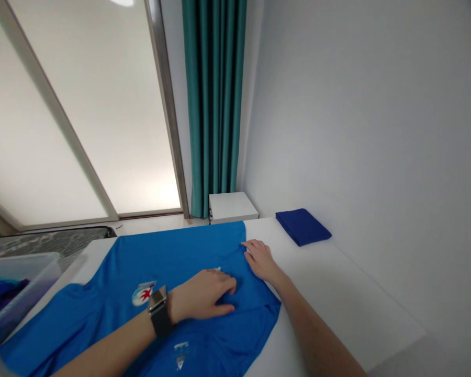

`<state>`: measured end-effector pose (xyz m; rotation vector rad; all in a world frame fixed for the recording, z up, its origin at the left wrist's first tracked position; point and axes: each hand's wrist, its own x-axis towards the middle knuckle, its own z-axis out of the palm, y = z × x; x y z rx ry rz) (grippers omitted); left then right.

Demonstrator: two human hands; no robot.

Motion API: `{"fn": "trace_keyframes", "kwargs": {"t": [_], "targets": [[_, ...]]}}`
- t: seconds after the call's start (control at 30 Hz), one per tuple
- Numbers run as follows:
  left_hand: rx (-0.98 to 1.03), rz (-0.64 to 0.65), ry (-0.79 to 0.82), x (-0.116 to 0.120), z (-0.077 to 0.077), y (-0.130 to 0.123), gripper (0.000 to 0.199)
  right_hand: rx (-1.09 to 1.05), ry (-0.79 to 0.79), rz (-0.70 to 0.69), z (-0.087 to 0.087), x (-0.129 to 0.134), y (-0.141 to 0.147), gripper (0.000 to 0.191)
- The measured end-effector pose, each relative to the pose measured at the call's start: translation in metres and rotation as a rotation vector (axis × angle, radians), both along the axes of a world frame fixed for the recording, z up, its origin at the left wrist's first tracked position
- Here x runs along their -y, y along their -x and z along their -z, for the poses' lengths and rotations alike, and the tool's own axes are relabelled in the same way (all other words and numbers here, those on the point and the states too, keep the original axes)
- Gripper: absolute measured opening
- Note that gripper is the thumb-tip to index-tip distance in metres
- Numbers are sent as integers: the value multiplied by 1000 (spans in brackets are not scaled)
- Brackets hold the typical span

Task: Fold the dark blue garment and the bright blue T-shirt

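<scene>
A blue shirt (pixel 168 246) with a round white-and-red emblem lies spread over the white table, its near part running out of view at the bottom. My left hand (pixel 204 294), a dark watch on its wrist, is over the middle of the shirt. Its thumb and fingers are apart, and no cloth shows between them. At the shirt's right edge, my right hand (pixel 261 260) has its fingertips on the cloth. A crease runs to those fingertips, which appear closed on the edge; the exact grip is partly hidden.
A folded dark blue cloth (pixel 303 226) lies on the white table (pixel 329 293) near the wall. To the left stands a clear plastic bin (pixel 43 267) with blue and purple cloth inside. Beyond the table are a small white cabinet (pixel 233 205) and a green curtain (pixel 215 104).
</scene>
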<state>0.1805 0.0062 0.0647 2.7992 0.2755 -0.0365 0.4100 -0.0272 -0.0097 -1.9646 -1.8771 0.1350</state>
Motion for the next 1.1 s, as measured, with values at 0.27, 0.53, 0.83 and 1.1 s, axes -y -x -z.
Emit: {"fn": "trace_keyframes", "kwargs": {"t": [0.27,0.53,0.83,1.1], "targets": [[53,20,-174,16,17,18,7,-112,-11,-88,-9,15,4,40],[128,-60,-143,11,11,27,14,-234,-8,-250,-23,86,21,68],[196,-126,-106,0,19,55,19,-160,-61,-75,-6,123,22,57],[360,-294,9,-9,39,62,15,-101,-36,-92,-10,127,27,67]]}}
